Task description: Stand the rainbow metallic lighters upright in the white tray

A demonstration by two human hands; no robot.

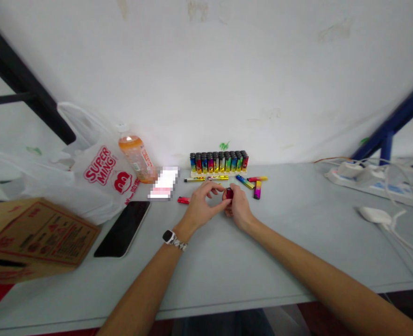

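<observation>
A dark red lighter (229,193) is gripped in my right hand (240,208), whose fingers are closed round it. My left hand (203,204) curves towards it, fingers apart, with the thumb tip at or very near the lighter. Just beyond both hands, a pale tray (196,174) holds upright rows of multicoloured lighters (221,164) with black tops. Loose lighters lie around: a yellow one (218,178), a blue-and-yellow one (245,181), a red-and-yellow one (258,178) and a purple-and-yellow one (257,190). Partly behind my left hand is a red one (183,200).
To the left are a cardboard box (41,238), a plastic bag (97,186), an orange drink bottle (138,158), a black phone (123,229) and a blurred-out white item (165,183). Rightwards lie a power strip (367,179) and a white charger (375,215) with cables. A wall backs the table (283,275).
</observation>
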